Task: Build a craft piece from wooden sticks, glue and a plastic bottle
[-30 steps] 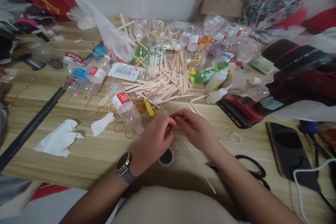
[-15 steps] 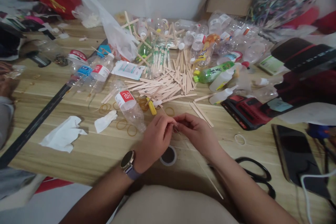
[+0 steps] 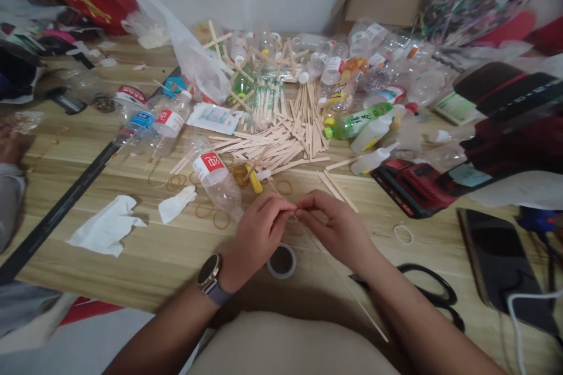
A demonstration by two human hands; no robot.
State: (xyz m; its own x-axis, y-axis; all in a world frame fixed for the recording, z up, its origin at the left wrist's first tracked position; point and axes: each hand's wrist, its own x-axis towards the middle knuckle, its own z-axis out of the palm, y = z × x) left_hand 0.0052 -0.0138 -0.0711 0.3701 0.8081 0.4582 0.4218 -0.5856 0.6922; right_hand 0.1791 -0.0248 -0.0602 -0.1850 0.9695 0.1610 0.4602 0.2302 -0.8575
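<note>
My left hand (image 3: 264,225), with a watch (image 3: 210,272) on its wrist, and my right hand (image 3: 336,225) meet fingertip to fingertip above the table. Both are closed in a pinch on a thin wooden stick (image 3: 367,313), which slants down toward my body. Something very fine at the fingertips is too small to make out. Under the left hand lies a small disc with a pale rim (image 3: 281,261). A clear bottle with a red label (image 3: 210,165) lies beside that hand, near loose rubber bands (image 3: 221,220) and a yellow-handled tool (image 3: 253,179).
Behind my hands spreads a pile of flat wooden sticks (image 3: 277,143), with many plastic bottles (image 3: 358,120) beyond. Black scissors (image 3: 440,290), a phone (image 3: 492,258) and a power drill (image 3: 488,146) lie right. White gloves (image 3: 108,225) lie left; another person's hand (image 3: 11,143) is at the left edge.
The stick's near end has shifted slightly right and toward my body. My right fingers have straightened a little at the pinch. Both hands stay together over the same spot.
</note>
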